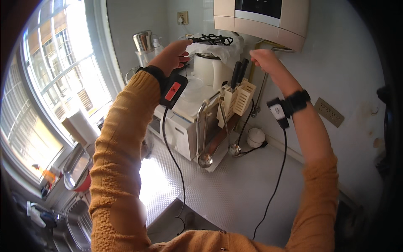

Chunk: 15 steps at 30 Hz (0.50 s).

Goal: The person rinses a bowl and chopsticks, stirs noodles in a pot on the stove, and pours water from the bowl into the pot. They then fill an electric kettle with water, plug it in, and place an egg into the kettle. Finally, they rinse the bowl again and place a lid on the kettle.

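My left hand (174, 55) is raised over the back of the counter, its thumb and fingers apart. Its thumb tip is at the end of a coiled black cord (217, 39); contact is unclear. The cord lies on something wrapped in white plastic (231, 52). Below it stands a white kettle (203, 67) with a dark rim. My right hand (265, 60) is raised in front of the wall with its fingers curled in, and nothing shows in it. Nearest to it are two black-handled utensils (238, 74) upright in a cream slotted holder (244, 97).
The kettle stands on a white microwave-like appliance (184, 135). Metal ladles (205, 160) hang from a rack before it. A white cup (256, 137) sits near the wall. A water heater (261, 23) overhangs at right. A sink (78, 220) and window (63, 63) lie left.
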Tool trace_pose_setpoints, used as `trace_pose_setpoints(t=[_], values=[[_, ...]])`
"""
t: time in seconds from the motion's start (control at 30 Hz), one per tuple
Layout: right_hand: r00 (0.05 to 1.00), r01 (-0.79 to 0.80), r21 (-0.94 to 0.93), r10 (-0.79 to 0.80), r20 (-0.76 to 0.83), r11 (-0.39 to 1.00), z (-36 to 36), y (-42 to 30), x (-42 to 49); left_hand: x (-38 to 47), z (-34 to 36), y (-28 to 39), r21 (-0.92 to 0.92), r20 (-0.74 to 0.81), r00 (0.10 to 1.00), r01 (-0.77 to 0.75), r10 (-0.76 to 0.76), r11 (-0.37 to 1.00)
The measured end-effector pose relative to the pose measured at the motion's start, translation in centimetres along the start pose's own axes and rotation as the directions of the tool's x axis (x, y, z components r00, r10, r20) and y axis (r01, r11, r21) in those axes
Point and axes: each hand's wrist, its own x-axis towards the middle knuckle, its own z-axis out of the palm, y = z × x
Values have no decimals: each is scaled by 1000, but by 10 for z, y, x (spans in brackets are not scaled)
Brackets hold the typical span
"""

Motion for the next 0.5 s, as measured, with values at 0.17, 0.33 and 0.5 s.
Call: trace_pose_setpoints(t=[0.17,0.33,0.5], values=[[961,-264,-307,221,-167,915,25,14,89,56,1,-22,-33,97,991,94,-90,995],[906,-424,-291,396,-152,858,36,31,128,98,12,-58,-233,177,983,80,-38,969],[891,-450,-122,453,0,885,51,49,148,139,26,-80,-290,327,945,90,10,953]])
